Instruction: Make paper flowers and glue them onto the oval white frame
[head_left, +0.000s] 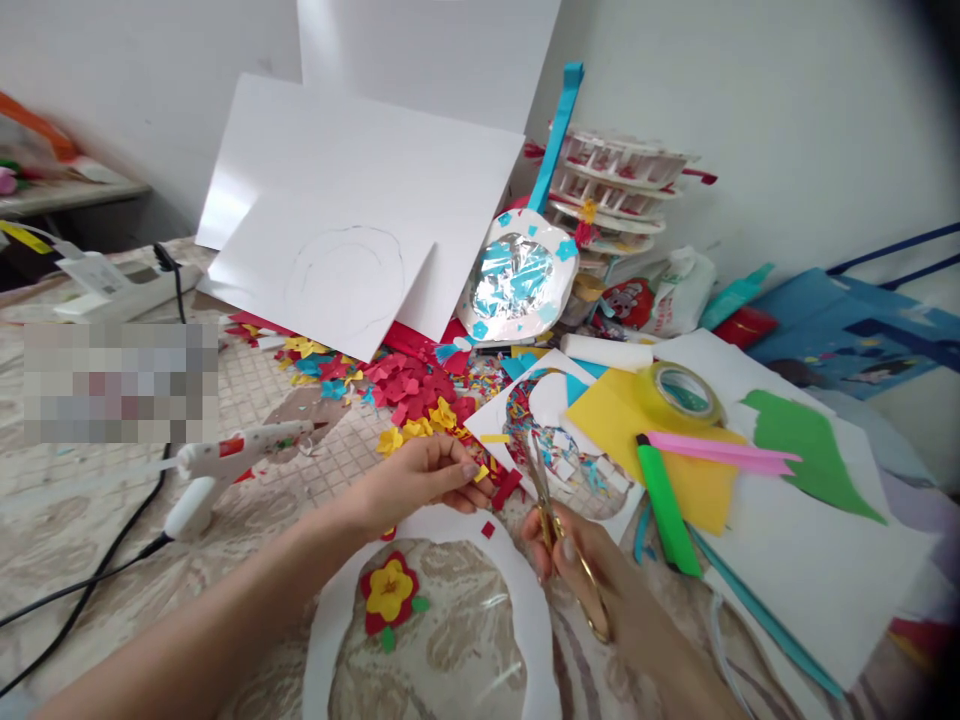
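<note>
- The left hand (420, 480) has its fingers (457, 470) pinched shut on a small red paper scrap (507, 487), with a bit of yellow showing just beside the fingertips.
- The right hand (592, 570) has its fingers through the gold handles of the scissors (551, 515). The blades point away from the fingers, parted only slightly, their tips right at the scrap.
- Just below both sets of fingers lies a white ring (525, 590) on the patterned counter (300, 470). One finished flower (390, 592), red with a yellow centre and green leaves, sits on the ring's left inner edge. The rest of the ring looks bare, so much remains to be covered.
- Beyond the left fingertips lies a pile of cut paper flowers (416, 395), red, yellow and blue, seemingly ready.
- Left of the left hand rests a glue gun (225, 460).
- Right of the scissors lie a green marker (664, 505) and a tape roll (682, 392).
</note>
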